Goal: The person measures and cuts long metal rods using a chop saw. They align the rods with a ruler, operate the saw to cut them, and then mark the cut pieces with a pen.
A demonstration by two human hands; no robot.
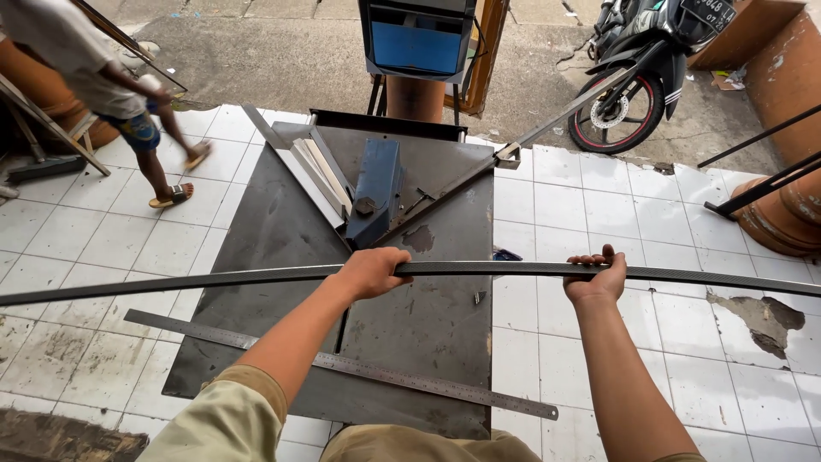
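Observation:
A long dark metal strip (496,269) spans the whole view from left to right, held level above a grey metal cutting table (282,231). My left hand (373,272) grips the strip near its middle, knuckles up. My right hand (597,277) grips it further right from below, fingers curled over the top. A blue cutter block (376,190) sits at the table's far middle, between two angled guide rails. A long steel ruler (359,368) lies slanted across the table's near edge.
White tiled floor (599,205) surrounds the table, with a broken patch (761,318) at right. A person in sandals (137,111) walks at far left. A motorbike (646,68) is parked at back right, next to brown pots (787,137) and black rods.

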